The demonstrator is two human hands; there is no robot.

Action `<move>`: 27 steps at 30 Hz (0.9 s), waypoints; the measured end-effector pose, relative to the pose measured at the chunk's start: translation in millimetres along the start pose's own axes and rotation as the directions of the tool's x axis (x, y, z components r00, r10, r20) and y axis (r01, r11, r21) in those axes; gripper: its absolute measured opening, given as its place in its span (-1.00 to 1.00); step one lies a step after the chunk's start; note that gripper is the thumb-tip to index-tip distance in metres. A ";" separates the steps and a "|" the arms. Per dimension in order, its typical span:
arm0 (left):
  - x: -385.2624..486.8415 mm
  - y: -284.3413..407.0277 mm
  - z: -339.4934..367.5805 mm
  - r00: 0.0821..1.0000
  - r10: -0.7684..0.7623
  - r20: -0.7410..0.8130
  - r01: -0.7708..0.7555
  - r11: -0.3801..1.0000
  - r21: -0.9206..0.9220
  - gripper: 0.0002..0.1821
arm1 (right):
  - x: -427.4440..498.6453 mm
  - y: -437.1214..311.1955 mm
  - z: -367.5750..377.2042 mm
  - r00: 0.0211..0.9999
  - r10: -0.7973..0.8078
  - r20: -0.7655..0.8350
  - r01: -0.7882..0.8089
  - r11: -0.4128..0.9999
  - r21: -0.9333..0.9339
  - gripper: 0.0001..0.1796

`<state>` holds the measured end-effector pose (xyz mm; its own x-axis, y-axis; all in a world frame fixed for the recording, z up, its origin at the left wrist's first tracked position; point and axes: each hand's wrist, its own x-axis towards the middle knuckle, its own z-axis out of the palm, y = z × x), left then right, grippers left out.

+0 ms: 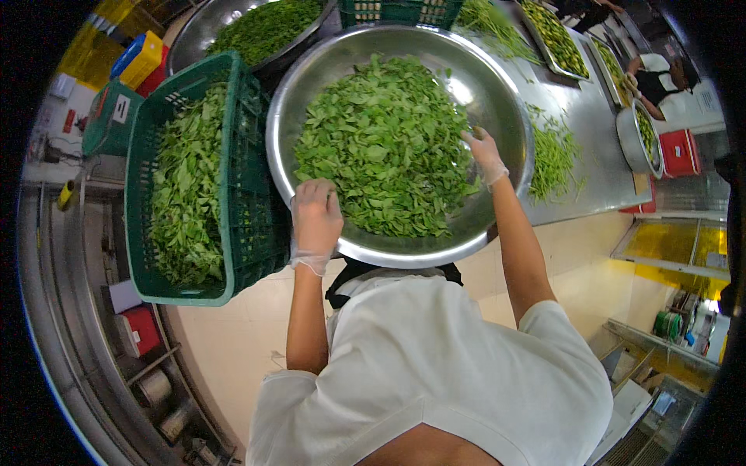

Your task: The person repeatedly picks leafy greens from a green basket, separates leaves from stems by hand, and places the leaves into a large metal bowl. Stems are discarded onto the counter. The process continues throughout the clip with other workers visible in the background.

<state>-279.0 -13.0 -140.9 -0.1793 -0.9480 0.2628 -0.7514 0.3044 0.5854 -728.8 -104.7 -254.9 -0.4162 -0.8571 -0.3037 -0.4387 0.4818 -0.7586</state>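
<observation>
In front of me a large stainless steel bowl point(492, 76) holds a heap of loose green leaves point(379, 145). My left hand point(316, 215), in a clear disposable glove, is curled over the bowl's near-left rim. My right hand point(486, 152), gloved too, reaches inside the bowl at the right edge of the heap. Its fingertips are close to the leaves, and whether they pinch anything is unclear. Left of the bowl, a tilted green plastic crate point(230, 175) contains leafy green stalks point(189, 198).
Cut green stems point(551, 157) lie on the steel table point(600, 157) right of the bowl. Another steel bowl point(189, 38) of greens stands at the far left. Trays of cut vegetables point(556, 41) are at the far right, where a co-worker point(655, 81) stands beside a steel pot point(626, 137).
</observation>
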 end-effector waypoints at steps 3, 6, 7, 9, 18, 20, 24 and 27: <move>-15.2 -15.1 -1.1 0.994 0.026 -0.105 -0.013 0.992 0.125 -0.76 | -47.6 -96.4 80.9 0.966 -0.005 0.259 0.005 1.000 0.000 0.18; -11.6 -24.9 28.1 0.993 0.071 -0.091 -0.075 0.997 -0.036 -0.78 | -59.1 -86.1 171.7 0.909 -0.111 0.401 0.215 0.950 -0.226 0.48; -11.3 -27.7 33.5 0.990 0.087 -0.114 -0.095 0.993 -0.066 -0.78 | -84.3 -110.9 192.6 0.874 -0.117 0.472 0.285 0.910 -0.302 0.59; -15.4 -33.8 37.6 0.978 0.060 -0.201 -0.092 0.983 -0.157 -0.80 | -139.7 -140.9 217.5 0.816 -0.163 0.555 0.487 0.711 -0.507 0.50; -10.8 -27.8 28.5 0.996 0.088 -0.010 -0.089 0.996 -0.024 -0.85 | -56.6 -97.5 125.4 0.918 -0.303 0.255 0.392 0.784 -0.481 -0.10; -12.3 -34.2 27.3 0.996 0.084 -0.012 -0.085 0.994 -0.063 -0.87 | -44.8 -126.0 84.8 0.938 -0.260 0.230 0.340 0.819 -0.461 -0.10; -8.1 -30.3 -9.6 0.996 0.089 0.005 -0.083 0.949 -0.306 -0.87 | -42.8 -161.9 43.1 0.870 -0.492 0.012 0.428 0.744 -0.513 -0.67; -8.5 -19.4 -54.3 0.968 0.250 0.000 -0.226 0.875 -0.428 -0.86 | -56.0 -171.9 0.5 0.884 -0.463 -0.068 0.279 0.638 -0.717 -0.60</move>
<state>-228.4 -5.8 -112.8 -0.3611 -0.8421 0.4007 -0.3452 0.5199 0.7814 -629.7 -139.7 -107.9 -0.2186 -0.9682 0.1221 -0.9676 0.1989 -0.1553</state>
